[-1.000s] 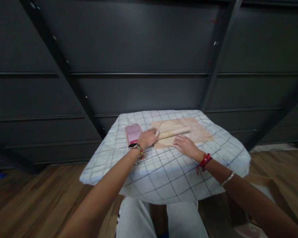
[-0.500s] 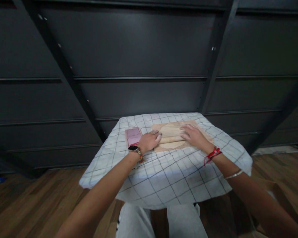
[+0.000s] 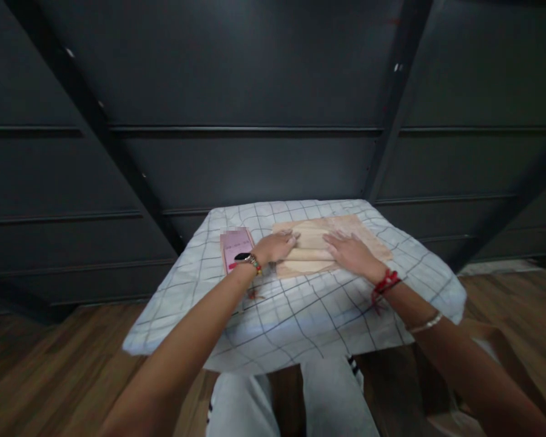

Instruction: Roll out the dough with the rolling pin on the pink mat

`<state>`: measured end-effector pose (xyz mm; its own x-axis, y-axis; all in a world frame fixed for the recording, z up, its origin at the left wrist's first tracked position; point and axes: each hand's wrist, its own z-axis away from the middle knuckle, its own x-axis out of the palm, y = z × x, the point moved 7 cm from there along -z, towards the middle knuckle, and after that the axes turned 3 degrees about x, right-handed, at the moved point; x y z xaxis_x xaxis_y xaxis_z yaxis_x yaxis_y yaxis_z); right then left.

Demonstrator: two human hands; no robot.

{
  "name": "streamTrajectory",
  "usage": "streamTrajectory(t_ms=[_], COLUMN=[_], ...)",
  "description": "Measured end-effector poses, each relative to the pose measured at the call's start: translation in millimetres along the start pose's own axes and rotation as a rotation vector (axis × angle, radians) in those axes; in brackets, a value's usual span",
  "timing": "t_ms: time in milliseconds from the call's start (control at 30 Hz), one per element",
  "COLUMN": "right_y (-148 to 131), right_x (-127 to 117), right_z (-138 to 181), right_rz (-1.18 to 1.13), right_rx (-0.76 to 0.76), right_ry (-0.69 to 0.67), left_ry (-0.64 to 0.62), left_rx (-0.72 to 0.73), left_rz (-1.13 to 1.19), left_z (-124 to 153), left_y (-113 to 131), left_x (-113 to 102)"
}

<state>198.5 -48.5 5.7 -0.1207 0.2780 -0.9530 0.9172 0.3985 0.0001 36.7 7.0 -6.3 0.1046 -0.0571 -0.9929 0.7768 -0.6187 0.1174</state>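
Observation:
A pale rolling pin (image 3: 313,254) lies crosswise over a thin sheet of flattened dough (image 3: 312,238). Beneath the dough is a light wooden board (image 3: 370,237), dusted with flour along its right side. My left hand (image 3: 275,246) presses on the pin's left end, fingers stretched forward. At the other end, my right hand (image 3: 352,255) lies flat over the pin with its fingers spread toward the dough. Both palms hide the pin's ends.
A white checked cloth (image 3: 295,331) covers the small table. Left of the board lies a flat pink-purple item (image 3: 237,246), partly behind my left wrist. A dark panelled wall (image 3: 255,170) stands behind the table. An open cardboard box (image 3: 505,352) sits on the floor at right.
My hands have slid forward over the pin, and their fingers are now straighter, with the right fingers spread wider. The whole view has shifted slightly.

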Motion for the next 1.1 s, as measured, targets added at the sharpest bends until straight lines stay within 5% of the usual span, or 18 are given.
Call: streamTrajectory(t_ms=[100, 267, 433, 700, 867, 1033, 1100], right_y=[-0.5, -16.3, -4.6, -14.2, -2.2, -8.1, -5.4], right_x=[-0.3, 3.1, 11.3, 8.9, 10.7, 17.1, 18.6], right_z=[-8.2, 15.5, -17.5, -12.1, -33.6, -31.7, -33.5], right_rz=[0.010, 0.004, -0.070, -0.054, -0.113, -0.167, -0.178], right_rx=[0.017, -0.114, -0.011, -0.079, 0.065, -0.025, 0.023], right_ry=[-0.017, 0.057, -0.032, -0.112, -0.161, -0.284, -0.308], left_ry=[-0.004, 0.081, 0.211, 0.112, 0.060, 0.065, 0.057], left_rx=[-0.023, 0.094, -0.121, -0.005, -0.191, -0.045, -0.105], left_rz=[-0.003, -0.035, -0.153, -0.103, -0.100, -0.090, -0.092], left_z=[-4.1, 29.7, 0.0, 3.3, -8.0, 5.3, 7.8], left_y=[0.5, 21.3, -4.0, 1.2, -11.7, 8.7, 6.7], left_x=[0.7, 4.2, -7.7, 1.7, -2.7, -0.8, -1.7])
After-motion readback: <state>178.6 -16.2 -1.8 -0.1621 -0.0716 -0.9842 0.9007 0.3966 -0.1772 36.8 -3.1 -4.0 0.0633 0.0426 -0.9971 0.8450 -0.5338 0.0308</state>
